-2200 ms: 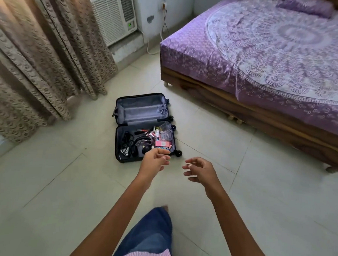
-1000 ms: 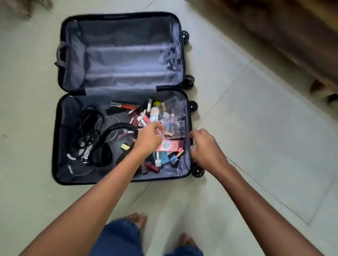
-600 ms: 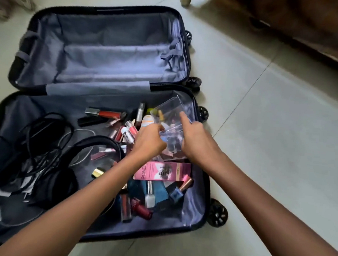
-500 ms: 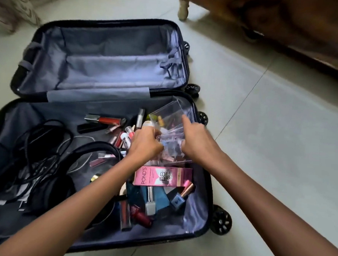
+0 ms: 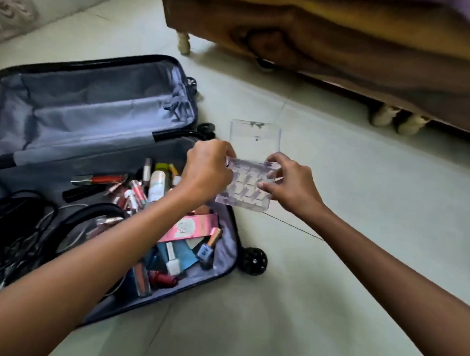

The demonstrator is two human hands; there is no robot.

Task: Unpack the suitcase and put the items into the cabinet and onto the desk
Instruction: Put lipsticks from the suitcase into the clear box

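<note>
both hands on the clear plastic box (image 5: 244, 188) — left hand (image 5: 208, 173) and right hand (image 5: 291, 184) grip opposite sides, lid up, beside the open suitcase (image 5: 225, 257).

Open suitcase (image 5: 94, 119), clear box (image 5: 244, 186) at its right rim
The suitcase lies flat, cosmetics (image 5: 156, 184) and black cables (image 5: 14, 219) in its near half; the clear box is held, lid up.

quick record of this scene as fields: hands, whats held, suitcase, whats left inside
left hand: pinches the clear compartment box at its left end
right hand: holds the same box at its right end
box lid: open, standing up
box place: in the air by the suitcase's right rim
suitcase: open flat on the tiled floor
left inside: pink carton, cosmetics, black cables
nearby: wooden bed frame
</note>
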